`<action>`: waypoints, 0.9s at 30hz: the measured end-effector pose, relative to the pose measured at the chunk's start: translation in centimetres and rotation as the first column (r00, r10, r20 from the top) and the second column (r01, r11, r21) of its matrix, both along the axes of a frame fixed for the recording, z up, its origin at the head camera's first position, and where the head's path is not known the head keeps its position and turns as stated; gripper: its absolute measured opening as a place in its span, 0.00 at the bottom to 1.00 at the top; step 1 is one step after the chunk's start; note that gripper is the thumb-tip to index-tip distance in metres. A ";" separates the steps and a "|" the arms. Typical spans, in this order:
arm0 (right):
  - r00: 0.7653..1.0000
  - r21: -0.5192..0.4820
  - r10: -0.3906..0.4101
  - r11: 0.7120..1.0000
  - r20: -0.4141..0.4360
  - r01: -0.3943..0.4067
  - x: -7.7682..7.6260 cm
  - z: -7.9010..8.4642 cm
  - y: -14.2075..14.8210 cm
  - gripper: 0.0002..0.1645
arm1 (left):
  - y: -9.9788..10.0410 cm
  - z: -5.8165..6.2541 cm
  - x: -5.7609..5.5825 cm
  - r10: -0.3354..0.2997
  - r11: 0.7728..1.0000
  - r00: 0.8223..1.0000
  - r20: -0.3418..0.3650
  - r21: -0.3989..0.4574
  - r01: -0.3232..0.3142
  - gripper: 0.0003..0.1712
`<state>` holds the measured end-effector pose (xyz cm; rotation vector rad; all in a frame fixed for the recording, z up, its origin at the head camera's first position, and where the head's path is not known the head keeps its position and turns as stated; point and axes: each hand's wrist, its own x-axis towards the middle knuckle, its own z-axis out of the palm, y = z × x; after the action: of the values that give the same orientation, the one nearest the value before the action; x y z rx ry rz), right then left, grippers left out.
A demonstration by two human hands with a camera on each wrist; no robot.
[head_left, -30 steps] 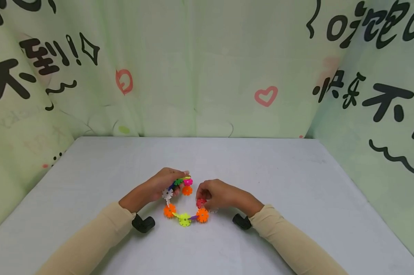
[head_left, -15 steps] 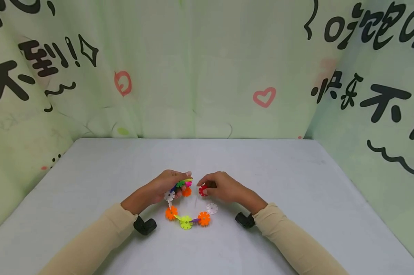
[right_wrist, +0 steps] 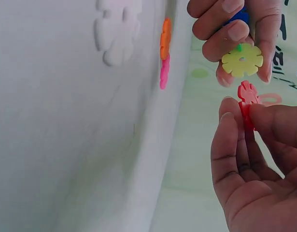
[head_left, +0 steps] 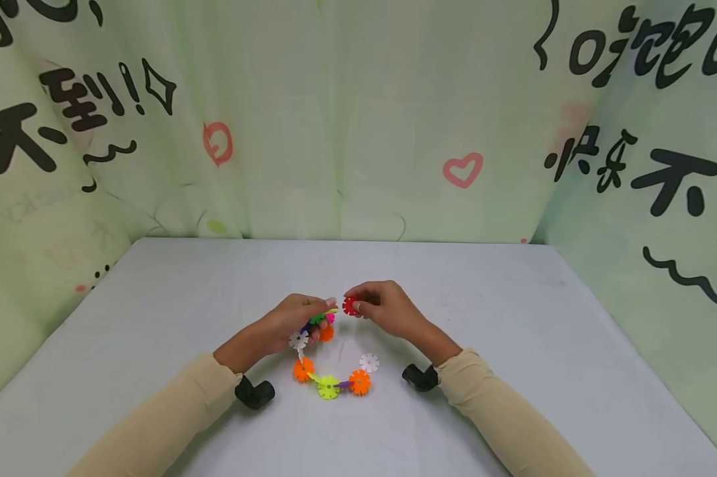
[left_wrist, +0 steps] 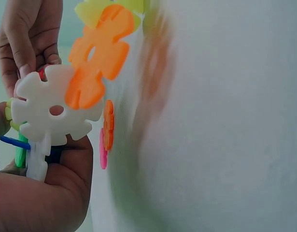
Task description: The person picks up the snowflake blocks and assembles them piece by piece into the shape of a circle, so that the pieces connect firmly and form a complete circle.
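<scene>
My left hand [head_left: 283, 321] grips one end of a chain of slotted plastic flower discs. A yellow disc [right_wrist: 242, 60] pokes out from its fingertips, followed by green, blue and white ones [left_wrist: 56, 104]. From there the chain curves down to the table through an orange disc [head_left: 302, 370], a yellow-green disc [head_left: 328, 387] and another orange disc [head_left: 360, 382]. Between thumb and fingers, my right hand [head_left: 394, 308] pinches a red flower disc [right_wrist: 247, 99]. It is held just across from the yellow disc, with a small gap between them in the right wrist view.
A white flower disc [head_left: 369, 362] lies on the white table [head_left: 483, 298], right beside the chain's orange end. Beneath my left hand are an orange disc [right_wrist: 165, 38] and a pink disc [right_wrist: 164, 75], close together. A printed curtain [head_left: 334, 132] hangs behind the table.
My right hand has lifted away from the chain's right end with the red disc and moved up to the left hand's fingertips. The white disc it covered now shows.
</scene>
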<state>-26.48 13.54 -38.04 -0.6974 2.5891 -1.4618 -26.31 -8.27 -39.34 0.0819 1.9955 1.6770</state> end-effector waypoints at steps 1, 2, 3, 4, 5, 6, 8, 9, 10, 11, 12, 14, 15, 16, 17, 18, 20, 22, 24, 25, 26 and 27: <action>1.000 -0.018 0.000 1.000 0.005 0.000 0.0 0.0 0.0 0.12 | 0.0 0.0 0.0 -0.004 1.000 1.000 -0.002 0.003 0.004 0.28; 1.000 -0.034 0.001 0.999 0.014 0.000 -0.1 0.0 -0.1 0.12 | 0.0 0.0 0.0 -0.007 1.000 1.000 -0.003 0.006 0.007 0.29; 1.000 -0.049 0.002 0.999 0.022 -0.001 -0.1 0.1 -0.1 0.12 | 0.0 0.0 0.0 -0.009 1.000 1.000 -0.005 0.009 0.009 0.29; 1.000 -0.060 0.003 0.998 0.030 -0.002 -0.1 0.1 -0.2 0.12 | 0.0 -0.1 -0.1 -0.013 1.000 1.000 -0.008 0.009 0.013 0.29; 0.999 -0.069 0.003 0.998 0.038 0.000 -0.2 0.1 -0.2 0.12 | 0.0 -0.1 -0.1 -0.015 1.000 1.000 -0.010 0.011 0.015 0.29; 0.999 -0.077 0.006 0.997 0.049 -0.002 -0.2 0.2 -0.3 0.12 | 0.0 -0.1 -0.1 -0.015 1.000 1.000 -0.013 0.012 0.015 0.29; 0.997 -0.088 0.007 0.996 0.071 -0.001 -0.2 0.3 -0.4 0.11 | 0.0 -0.1 -0.1 -0.011 1.000 1.000 -0.014 0.017 0.012 0.29; 0.997 -0.090 0.005 0.996 0.080 0.002 -0.3 0.3 -0.4 0.11 | -0.1 -0.1 -0.1 -0.009 1.000 1.000 -0.014 0.022 0.010 0.29; 0.996 -0.092 0.004 0.996 0.089 0.004 -0.3 0.3 -0.4 0.10 | -0.1 -0.1 -0.1 -0.007 1.000 1.000 -0.014 0.027 0.008 0.29; 0.995 -0.095 0.004 0.995 0.099 0.005 -0.3 0.3 -0.4 0.10 | -0.1 -0.1 -0.2 -0.003 0.999 1.000 -0.013 0.033 0.003 0.29; 0.994 -0.098 0.006 0.995 0.105 0.004 -0.4 0.2 -0.5 0.11 | -0.1 0.0 -0.2 0.000 0.999 1.000 -0.015 0.039 0.000 0.29; 0.994 -0.099 0.006 0.995 0.110 0.005 -0.4 0.3 -0.5 0.11 | -0.1 0.0 -0.2 0.004 0.999 1.000 -0.021 0.050 -0.002 0.29; 0.994 -0.099 0.005 0.995 0.108 0.005 -0.4 0.3 -0.6 0.12 | 0.0 0.1 -0.2 0.004 0.999 1.000 -0.024 0.055 -0.003 0.29; 0.994 -0.103 0.004 0.995 0.107 0.007 -0.4 0.3 -0.6 0.12 | 0.0 0.2 -0.2 0.006 0.998 1.000 -0.027 0.058 -0.004 0.29; 0.994 -0.110 0.002 0.994 0.105 0.010 -0.5 0.3 -0.7 0.13 | 0.0 0.2 -0.2 0.006 0.998 1.000 -0.030 0.061 -0.004 0.29; 0.994 -0.116 -0.007 0.993 0.108 0.020 -0.5 0.4 -0.8 0.14 | 0.0 0.3 -0.2 0.009 0.998 0.999 -0.031 0.062 -0.007 0.29; 0.992 -0.122 -0.030 0.991 0.122 0.045 -0.5 0.5 -0.9 0.13 | 0.0 0.4 -0.2 0.014 0.998 0.999 -0.030 0.063 -0.012 0.30; 0.987 -0.132 -0.050 0.989 0.150 0.070 -0.5 0.6 -0.9 0.12 | 0.0 0.5 -0.2 0.023 0.998 0.999 -0.027 0.061 -0.021 0.30; 0.982 -0.129 -0.062 0.988 0.181 0.086 -0.4 0.7 -0.9 0.12 | 0.0 0.5 -0.1 0.032 0.998 0.999 -0.025 0.061 -0.030 0.30; 0.979 -0.128 -0.060 0.988 0.193 0.086 -0.4 0.7 -0.8 0.11 | -0.1 0.5 -0.1 0.036 0.997 0.999 -0.027 0.063 -0.034 0.30; 0.978 -0.132 -0.054 0.988 0.202 0.082 -0.4 0.7 -0.8 0.11 | -0.1 0.4 -0.1 0.042 0.997 0.999 -0.028 0.065 -0.040 0.30; 0.977 -0.134 -0.047 0.988 0.206 0.076 -0.4 0.8 -0.8 0.12 | -0.1 0.4 -0.1 0.048 0.997 0.998 -0.031 0.062 -0.046 0.30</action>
<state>-26.90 12.77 -37.28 -0.4569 2.3930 -1.6537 -26.40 -8.36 -38.94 0.0852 1.9844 1.7779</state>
